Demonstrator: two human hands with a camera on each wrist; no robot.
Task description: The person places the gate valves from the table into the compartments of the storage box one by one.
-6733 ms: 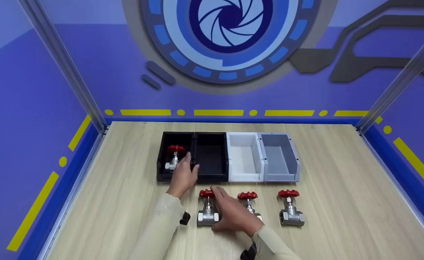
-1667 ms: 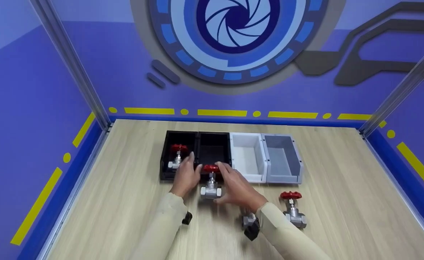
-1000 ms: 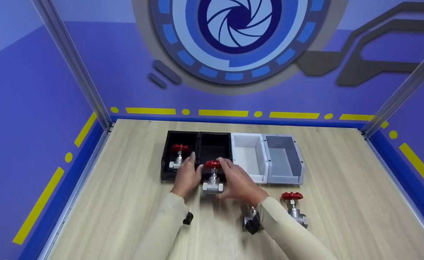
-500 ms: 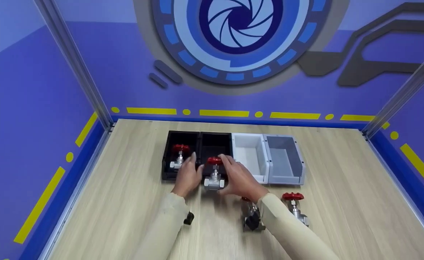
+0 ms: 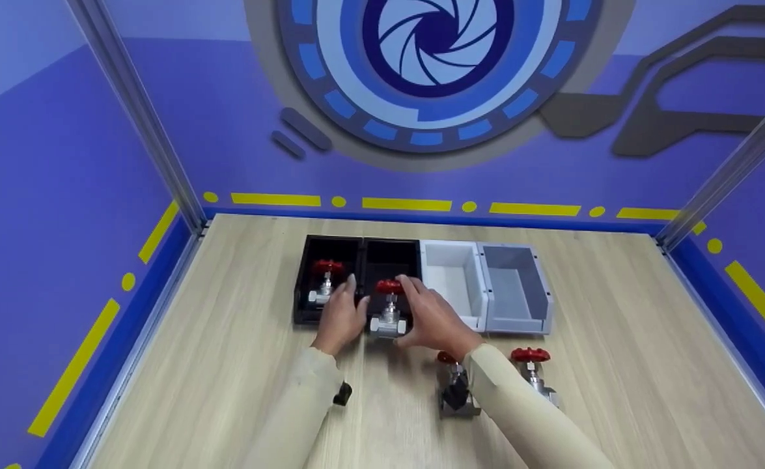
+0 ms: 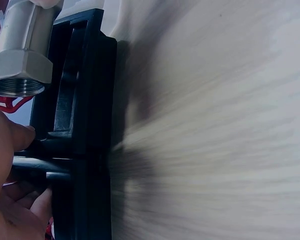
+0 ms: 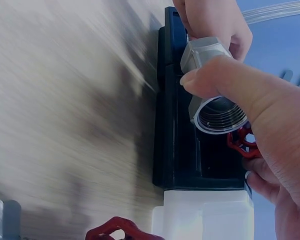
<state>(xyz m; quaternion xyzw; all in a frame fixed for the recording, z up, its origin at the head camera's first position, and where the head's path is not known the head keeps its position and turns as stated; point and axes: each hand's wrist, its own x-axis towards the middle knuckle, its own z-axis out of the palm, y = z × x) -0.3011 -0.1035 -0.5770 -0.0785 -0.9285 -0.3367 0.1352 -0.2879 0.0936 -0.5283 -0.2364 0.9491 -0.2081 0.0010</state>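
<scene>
My right hand (image 5: pixel 435 320) holds a steel valve (image 5: pixel 389 324) with a red handwheel, upright over the front of the second black bin (image 5: pixel 392 253). In the right wrist view the thumb of my right hand (image 7: pixel 285 125) presses on the valve body (image 7: pixel 202 52), and the fingers reach by the red wheel (image 7: pixel 244 142). My left hand (image 5: pixel 341 319) grips the wall between the two black bins; in the left wrist view its fingers lie on both sides of that wall (image 6: pixel 42 164). Another valve (image 5: pixel 323 286) stands in the left black bin.
To the right of the black bins adjoin a white bin (image 5: pixel 450 277) and a grey bin (image 5: pixel 517 324). Two more red-wheeled valves stand on the wooden table, one (image 5: pixel 459 407) partly behind my right wrist, the other (image 5: pixel 532 368) farther right. Blue walls enclose the table.
The valve in my right hand has moved from the table up and back to the second black bin. My left hand has stayed at the bin wall. The view has shifted slightly.
</scene>
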